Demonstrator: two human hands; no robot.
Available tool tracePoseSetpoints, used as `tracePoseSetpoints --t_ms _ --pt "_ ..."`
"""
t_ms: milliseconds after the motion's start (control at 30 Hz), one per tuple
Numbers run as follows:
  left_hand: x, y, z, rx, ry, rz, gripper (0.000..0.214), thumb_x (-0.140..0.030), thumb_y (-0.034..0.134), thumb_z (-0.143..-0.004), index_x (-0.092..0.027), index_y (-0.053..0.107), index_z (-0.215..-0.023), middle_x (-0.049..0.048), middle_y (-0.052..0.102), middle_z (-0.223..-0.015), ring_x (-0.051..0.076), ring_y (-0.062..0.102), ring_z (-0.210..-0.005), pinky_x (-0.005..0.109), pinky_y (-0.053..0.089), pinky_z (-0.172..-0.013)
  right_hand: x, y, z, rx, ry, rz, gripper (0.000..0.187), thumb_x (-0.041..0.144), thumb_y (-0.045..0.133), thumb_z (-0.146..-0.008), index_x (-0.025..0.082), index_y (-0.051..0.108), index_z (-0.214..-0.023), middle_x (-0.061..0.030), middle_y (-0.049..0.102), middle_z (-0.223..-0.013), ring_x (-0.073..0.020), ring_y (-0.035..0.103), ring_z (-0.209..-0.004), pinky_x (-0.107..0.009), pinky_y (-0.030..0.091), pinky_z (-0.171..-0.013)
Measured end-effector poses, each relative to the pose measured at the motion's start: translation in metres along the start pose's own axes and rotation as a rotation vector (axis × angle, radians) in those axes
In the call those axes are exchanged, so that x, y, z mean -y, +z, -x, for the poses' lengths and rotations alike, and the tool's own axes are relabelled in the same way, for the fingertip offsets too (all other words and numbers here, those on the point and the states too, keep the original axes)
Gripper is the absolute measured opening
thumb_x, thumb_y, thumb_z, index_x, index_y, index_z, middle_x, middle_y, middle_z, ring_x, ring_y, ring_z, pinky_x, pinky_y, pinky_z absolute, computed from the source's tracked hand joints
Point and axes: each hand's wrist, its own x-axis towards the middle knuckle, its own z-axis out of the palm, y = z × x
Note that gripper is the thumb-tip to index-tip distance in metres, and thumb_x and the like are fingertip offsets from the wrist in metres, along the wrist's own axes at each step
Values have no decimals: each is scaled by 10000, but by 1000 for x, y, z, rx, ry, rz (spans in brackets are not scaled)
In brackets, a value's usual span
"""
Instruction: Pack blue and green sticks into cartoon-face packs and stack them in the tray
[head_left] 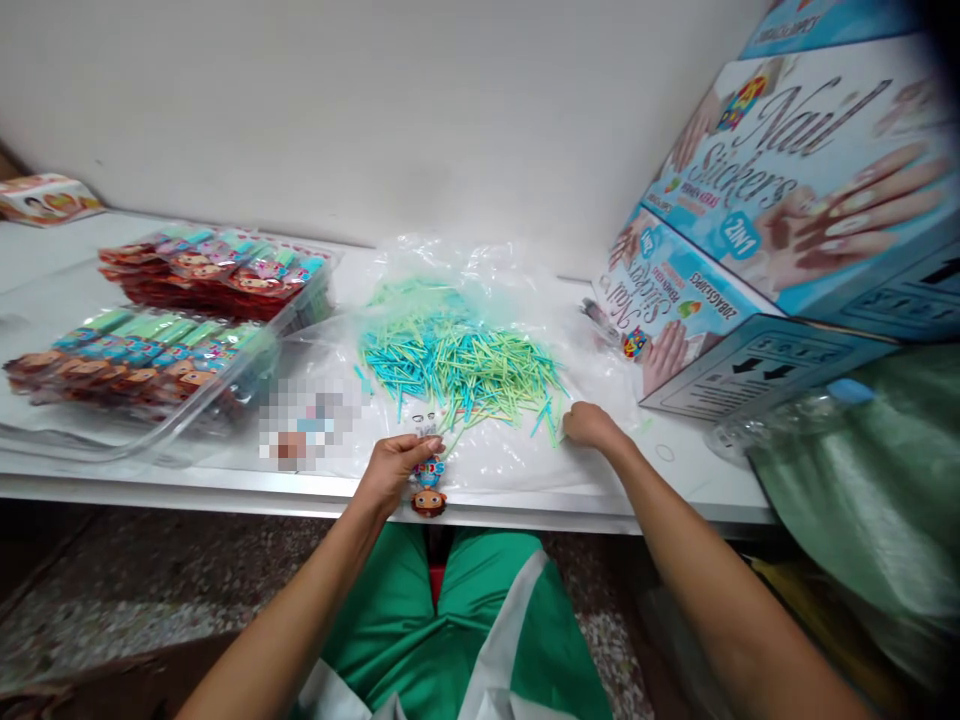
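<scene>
My left hand [401,465] pinches a small printed packet [428,500] near the table's front edge. A cartoon head with brown hair is at the packet's lower end, and its upper part is clear plastic. Behind it lies a heap of thin green and blue plastic sticks [480,370] on a clear plastic bag [487,465]. My right hand [590,426] is at the right edge of the heap, beside a few loose sticks [551,418]. Its fingers are curled closed, and what they hold, if anything, is hidden.
At left, a clear plastic tray [274,350] holds several rows of filled packets [135,360]. Large nail sticker boxes [787,190] are stacked at right. A clear bottle [787,415] lies beside green fabric [847,490]. A small box [49,200] stands far left.
</scene>
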Motion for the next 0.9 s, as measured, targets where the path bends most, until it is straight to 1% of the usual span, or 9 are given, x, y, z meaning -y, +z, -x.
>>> tracePoseSetpoints --t_ms 100,200,267,367,467,567,667,800,900 --pt "2 -2 -2 21 1 4 256 -353 778 -567 -154 741 -725 87 715 -769 186 630 -704 274 465 -660 6 2 -12 -22 58 -5 470 394 340 -883 48 588 -1081 -250 609 -1075 -301 592 -1005 -328 427 -772" --pt "3 -3 -2 27 11 -5 270 -372 778 -561 -154 742 -716 94 715 -762 204 639 -720 289 475 -683 13 1 -18 -51 87 -11 615 511 229 -893 33 484 -1185 -253 577 -1121 -322 572 -1029 -362 430 -774" --pt "3 -3 -1 34 15 -5 275 -381 780 -554 -160 744 -714 95 715 -757 208 643 -719 292 480 -685 17 1 -18 -58 82 -10 683 601 239 -857 47 460 -1189 -249 561 -1138 -335 565 -1027 -384 433 -769" --pt "4 -4 -1 44 8 1 283 -389 782 -548 -162 745 -714 98 716 -771 207 645 -714 290 484 -673 21 1 -15 -58 42 -4 741 684 386 -759 70 455 -1168 -238 540 -1166 -329 563 -1021 -370 434 -766" --pt "4 -4 -1 50 -1 11 302 -394 782 -547 -159 744 -733 105 716 -789 210 646 -719 293 486 -668 22 2 -13 -53 -3 -6 688 576 511 -743 56 427 -1187 -225 559 -1143 -308 570 -1013 -326 434 -751" --pt "5 -5 -1 52 2 12 308 -385 780 -555 -154 743 -755 106 716 -795 217 647 -733 306 488 -690 19 2 -14 -55 -2 -6 606 409 534 -758 13 406 -1199 -239 583 -1096 -302 586 -981 -307 431 -714" --pt "5 -5 -2 49 13 3 297 -382 773 -565 -157 742 -756 100 717 -797 221 648 -740 317 488 -705 16 2 -17 -54 5 -5 522 299 538 -732 4 451 -1154 -240 603 -1056 -300 603 -939 -295 427 -668" --pt "5 -4 -1 46 26 -2 291 -382 772 -566 -167 744 -760 95 720 -794 224 652 -748 323 486 -723 20 3 -12 -60 -55 -13 455 265 528 -729 41 483 -1123 -209 619 -1037 -271 605 -930 -273 416 -668" --pt "5 -5 0 54 26 -8 294 -379 771 -571 -161 745 -766 101 720 -804 228 653 -759 325 486 -734 23 4 -4 -62 -148 -38 464 300 541 -752 111 457 -1167 -132 639 -1022 -215 605 -916 -240 407 -693"
